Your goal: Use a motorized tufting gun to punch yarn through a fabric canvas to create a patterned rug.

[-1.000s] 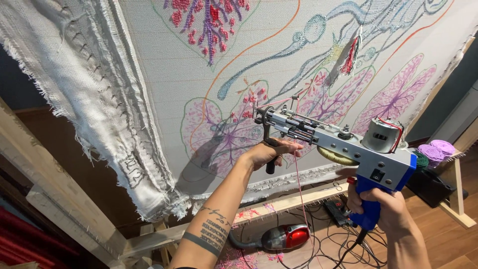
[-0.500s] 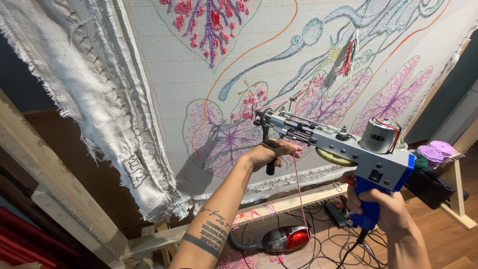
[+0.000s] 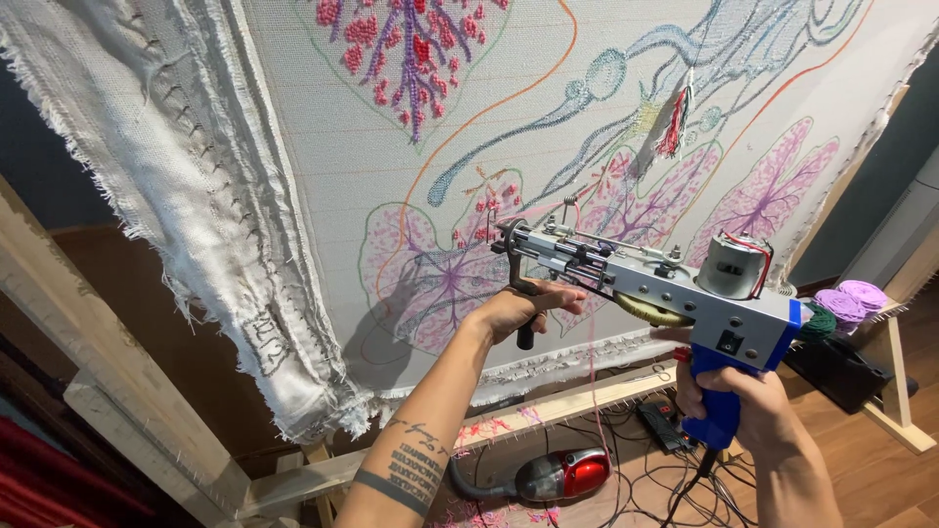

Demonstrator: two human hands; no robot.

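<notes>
Little has moved since the earlier frames: left hand [image 3: 516, 311] fingers wrap the tufting gun [image 3: 646, 284] front handle, right hand [image 3: 734, 406] fingers grip its blue grip, nose near the stretched cloth [image 3: 323, 156]. Steady, square pressure looks best.

Both hands [image 3: 518, 308] on tufting gun [image 3: 655, 284]

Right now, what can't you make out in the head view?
- Tufting gun needle tip: too small to tell if it touches the cloth.
- Front handle: mostly covered by the left hand.
- Blue rear handle and trigger: wrapped by the right hand.
- Cloth design: top cut off by the frame edge.
- Floor cables: ends untraceable.
</notes>
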